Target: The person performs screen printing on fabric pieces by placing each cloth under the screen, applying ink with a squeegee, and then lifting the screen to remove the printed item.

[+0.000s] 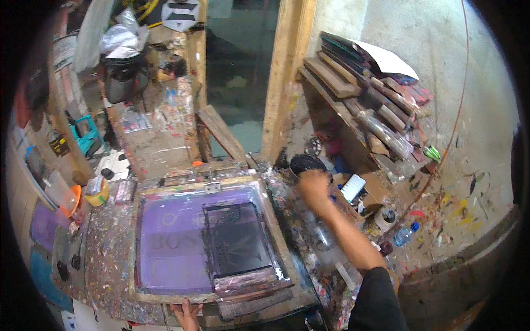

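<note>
A wooden-framed printing screen (176,220) with purple mesh lies on the worktable. A dark rectangular area covers the right part of its mesh. My left hand (186,315) grips the near edge of the frame, its fingertips against the wood. Beyond the screen's far right corner, my right hand (314,190) is closed in a fist beside a black bowl-like container (307,164). Whatever that fist holds, if anything, is hidden. A dark-stained strip (245,280) runs along the near right part of the screen.
At right are a phone (353,188) on a cardboard box, a paint-stained cup (386,218) and a blue-capped bottle (406,234). Rolls and boards (381,110) fill a shelf against the wall. A yellow tub (97,191) stands at left. A wooden plank (225,132) leans behind the table.
</note>
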`<move>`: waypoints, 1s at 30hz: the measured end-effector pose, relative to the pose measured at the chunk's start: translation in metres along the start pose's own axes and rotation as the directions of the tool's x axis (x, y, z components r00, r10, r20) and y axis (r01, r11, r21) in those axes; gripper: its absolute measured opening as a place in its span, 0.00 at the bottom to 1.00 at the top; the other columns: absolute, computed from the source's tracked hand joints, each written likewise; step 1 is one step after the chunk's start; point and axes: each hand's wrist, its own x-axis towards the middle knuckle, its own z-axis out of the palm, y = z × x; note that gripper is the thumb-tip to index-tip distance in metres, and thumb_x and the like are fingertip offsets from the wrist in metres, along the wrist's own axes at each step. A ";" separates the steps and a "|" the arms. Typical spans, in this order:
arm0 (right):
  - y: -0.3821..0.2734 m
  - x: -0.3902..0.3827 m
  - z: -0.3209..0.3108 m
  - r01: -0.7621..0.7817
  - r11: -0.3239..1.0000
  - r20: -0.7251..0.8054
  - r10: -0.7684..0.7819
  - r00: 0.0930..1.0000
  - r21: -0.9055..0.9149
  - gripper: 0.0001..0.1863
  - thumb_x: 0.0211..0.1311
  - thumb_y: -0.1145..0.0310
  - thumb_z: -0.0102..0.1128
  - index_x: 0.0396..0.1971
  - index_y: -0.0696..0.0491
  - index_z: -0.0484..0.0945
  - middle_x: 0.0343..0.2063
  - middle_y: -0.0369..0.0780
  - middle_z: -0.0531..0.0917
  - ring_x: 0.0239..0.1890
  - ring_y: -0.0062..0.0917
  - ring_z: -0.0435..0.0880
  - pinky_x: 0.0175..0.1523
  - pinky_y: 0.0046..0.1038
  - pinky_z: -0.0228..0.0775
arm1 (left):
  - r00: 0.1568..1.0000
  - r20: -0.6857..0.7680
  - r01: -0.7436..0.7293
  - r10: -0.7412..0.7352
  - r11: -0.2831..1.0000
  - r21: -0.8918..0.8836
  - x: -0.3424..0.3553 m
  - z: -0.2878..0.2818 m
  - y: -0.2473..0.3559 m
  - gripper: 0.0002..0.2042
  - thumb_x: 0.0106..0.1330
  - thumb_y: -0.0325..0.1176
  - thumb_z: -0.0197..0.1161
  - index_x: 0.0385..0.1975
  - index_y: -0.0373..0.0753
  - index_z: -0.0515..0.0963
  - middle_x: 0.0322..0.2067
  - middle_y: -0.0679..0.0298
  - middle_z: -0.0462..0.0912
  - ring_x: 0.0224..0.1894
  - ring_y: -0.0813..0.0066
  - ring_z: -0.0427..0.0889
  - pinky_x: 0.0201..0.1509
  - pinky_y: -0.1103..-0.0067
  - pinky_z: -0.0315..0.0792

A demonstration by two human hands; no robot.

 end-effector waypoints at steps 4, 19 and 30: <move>-0.118 -0.137 -0.096 0.531 0.267 -0.284 -0.612 0.738 0.804 0.26 0.64 0.48 0.58 0.44 0.59 0.77 0.41 0.51 0.79 0.46 0.46 0.80 0.51 0.47 0.72 | 0.981 0.186 -0.095 0.060 0.978 0.186 -0.041 0.015 0.028 0.35 0.73 0.45 0.59 0.71 0.32 0.51 0.62 0.50 0.67 0.51 0.57 0.80 0.49 0.66 0.81; -0.170 0.082 -0.007 0.426 0.516 -0.209 -0.426 0.880 0.743 0.22 0.60 0.48 0.62 0.41 0.53 0.79 0.26 0.43 0.86 0.29 0.39 0.86 0.30 0.43 0.76 | 0.999 -0.002 0.051 -0.051 0.999 0.015 -0.034 0.007 0.005 0.32 0.72 0.38 0.60 0.68 0.36 0.51 0.52 0.54 0.68 0.46 0.64 0.78 0.43 0.65 0.83; -0.160 -0.105 -0.094 0.440 0.662 -0.068 -0.509 0.858 0.606 0.10 0.59 0.63 0.61 0.37 0.48 0.73 0.24 0.35 0.75 0.24 0.27 0.82 0.30 0.31 0.73 | 0.992 0.014 0.125 -0.126 0.990 0.061 -0.057 0.015 0.030 0.18 0.73 0.38 0.58 0.55 0.38 0.63 0.45 0.62 0.73 0.42 0.72 0.77 0.45 0.70 0.80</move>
